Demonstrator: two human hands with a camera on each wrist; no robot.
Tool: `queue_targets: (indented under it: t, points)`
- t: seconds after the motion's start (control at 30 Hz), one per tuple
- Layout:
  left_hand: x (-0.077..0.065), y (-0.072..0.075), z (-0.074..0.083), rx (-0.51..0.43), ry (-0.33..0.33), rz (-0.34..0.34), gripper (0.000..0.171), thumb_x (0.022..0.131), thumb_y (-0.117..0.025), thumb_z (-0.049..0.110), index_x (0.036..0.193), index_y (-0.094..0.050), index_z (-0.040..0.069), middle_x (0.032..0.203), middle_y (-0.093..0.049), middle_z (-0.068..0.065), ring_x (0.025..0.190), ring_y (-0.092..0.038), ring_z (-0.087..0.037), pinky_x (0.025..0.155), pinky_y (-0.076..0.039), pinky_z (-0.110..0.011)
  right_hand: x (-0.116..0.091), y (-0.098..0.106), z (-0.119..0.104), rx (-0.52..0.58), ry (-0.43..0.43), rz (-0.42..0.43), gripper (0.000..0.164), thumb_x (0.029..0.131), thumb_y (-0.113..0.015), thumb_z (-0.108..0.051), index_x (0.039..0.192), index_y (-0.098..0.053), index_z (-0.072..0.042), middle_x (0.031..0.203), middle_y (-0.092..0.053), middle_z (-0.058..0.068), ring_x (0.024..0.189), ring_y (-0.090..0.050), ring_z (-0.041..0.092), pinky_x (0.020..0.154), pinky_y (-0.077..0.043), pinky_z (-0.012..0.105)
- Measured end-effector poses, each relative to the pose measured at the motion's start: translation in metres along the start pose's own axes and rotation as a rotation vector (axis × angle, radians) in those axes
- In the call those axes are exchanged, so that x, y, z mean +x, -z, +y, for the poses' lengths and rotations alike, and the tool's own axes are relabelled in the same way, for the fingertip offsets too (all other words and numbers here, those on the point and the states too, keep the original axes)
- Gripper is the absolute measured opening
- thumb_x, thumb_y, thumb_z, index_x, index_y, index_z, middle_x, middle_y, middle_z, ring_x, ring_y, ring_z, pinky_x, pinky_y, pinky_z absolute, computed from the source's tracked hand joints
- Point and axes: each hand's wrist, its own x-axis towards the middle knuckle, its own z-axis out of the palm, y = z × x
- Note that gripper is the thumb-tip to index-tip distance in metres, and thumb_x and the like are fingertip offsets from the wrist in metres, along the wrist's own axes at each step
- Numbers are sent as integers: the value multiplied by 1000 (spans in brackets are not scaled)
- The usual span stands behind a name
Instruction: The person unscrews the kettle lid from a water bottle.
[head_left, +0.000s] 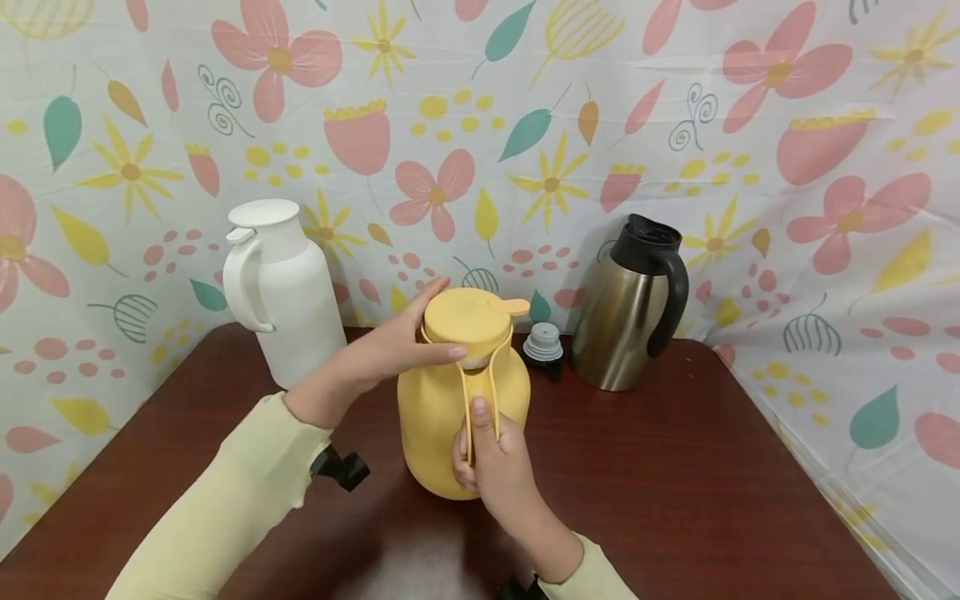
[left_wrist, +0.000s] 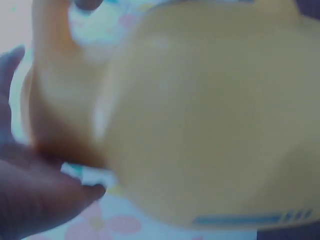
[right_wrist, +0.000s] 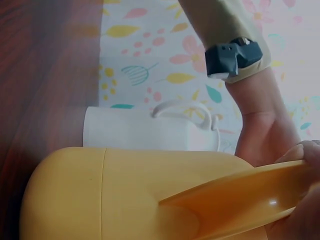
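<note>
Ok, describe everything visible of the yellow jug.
The yellow jug looks plastic, with a rounded body, a channelled handle and a tabbed lid on top. A blue mark shows on its side. It appears to stand upright midway across the table, the left hand around its lid, the right hand gripping the handle.

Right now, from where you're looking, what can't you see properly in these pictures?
- Inside the yellow jug: the yellow lid blocks it in the head view.
- The blue marking: too blurred to read in the left wrist view.
- Part of the right hand: cut off by the right wrist view's right edge.
- One side of the white jug: hidden by the yellow jug in the right wrist view.
</note>
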Motion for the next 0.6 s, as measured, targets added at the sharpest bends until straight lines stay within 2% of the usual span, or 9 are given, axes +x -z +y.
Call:
queue_targets:
  t: [0.07, 0.17, 0.23, 0.3, 0.43, 0.53, 0.6]
  points:
    - [3, 13, -1, 7, -25, -86, 122, 83, -81, 48, 166, 4, 22, 174, 2, -11, 160, -15, -37, 129, -18, -57, 0, 0, 0, 0, 4, 6, 74, 114, -27, -39, 59, -33, 12, 46, -26, 28, 36, -33, 0, 34, -28, 23]
    - [14, 32, -1, 54, -84, -177, 135, 73, -84, 65, 166, 2, 19, 175, 6, -9, 162, -4, -38, 130, -10, -59, -1, 0, 0, 5, 8, 12, 74, 114, -28, -38, 59, -33, 12, 46, -26, 27, 37, -33, 0, 35, -29, 22]
    - [23, 42, 0, 101, -100, -221, 140, 66, -84, 72, 167, -1, 19, 175, 10, -5, 162, 5, -37, 130, -4, -60, -1, 0, 0, 5, 11, 13, 73, 114, -28, -37, 59, -33, 11, 46, -26, 27, 37, -33, 0, 35, -29, 21]
    - [32, 49, 2, 157, -113, -277, 141, 64, -83, 75, 167, -5, 19, 175, 10, -4, 162, 7, -35, 129, -3, -62, -1, 0, 0, 7, 5, 18, 73, 114, -28, -37, 59, -33, 11, 46, -26, 27, 36, -33, 0, 36, -29, 20]
    - [44, 53, 7, 257, -111, -377, 141, 61, -83, 77, 167, -8, 21, 175, 12, -3, 163, 7, -32, 128, -6, -62, -1, 0, 0, 7, 0, 14, 72, 114, -27, -36, 60, -33, 11, 46, -25, 27, 37, -33, -1, 36, -29, 19]
    - [49, 48, 8, 210, -117, -425, 142, 61, -87, 71, 167, -8, 19, 175, 4, -6, 162, -7, -30, 129, -14, -57, -1, 0, 0, 7, 7, 6, 72, 114, -27, -36, 60, -33, 11, 46, -26, 27, 37, -33, 0, 36, -29, 20]
    - [48, 44, 7, 185, -135, -415, 142, 60, -88, 70, 166, -12, 16, 175, 0, -8, 161, -10, -30, 129, -18, -55, -1, -1, 0, 5, 10, 4, 72, 114, -27, -37, 59, -32, 11, 46, -26, 26, 37, -33, 0, 36, -29, 20]
